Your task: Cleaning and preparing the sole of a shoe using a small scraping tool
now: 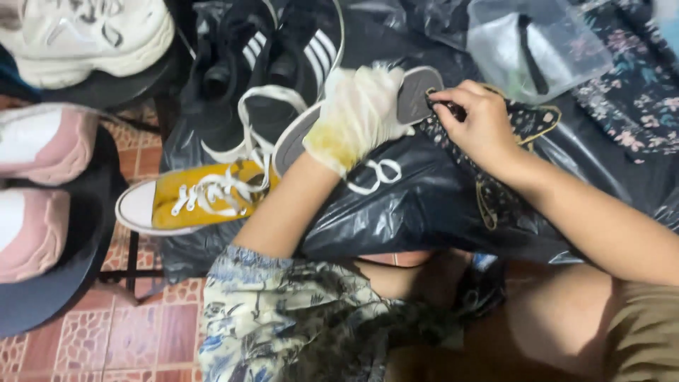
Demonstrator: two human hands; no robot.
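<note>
While gloved L hand grip clamps grey shoe sole, bare R hand pinches sole's edge, wrists bent.

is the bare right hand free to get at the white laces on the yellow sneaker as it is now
Probably not directly. The right hand is pinching something small at the grey sole, and the gloved left hand and its forearm lie between it and the yellow sneaker.

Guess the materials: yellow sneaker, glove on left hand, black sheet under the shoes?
Yellow lace-up sneaker: looks like matte woven canvas, white rubber-like toe cap, white laces. Pale glove on the left hand: thin, translucent, wrinkled, probably latex or vinyl, stained yellow. Black crinkled sheet: glossy creases suggest thin plastic film.
</note>
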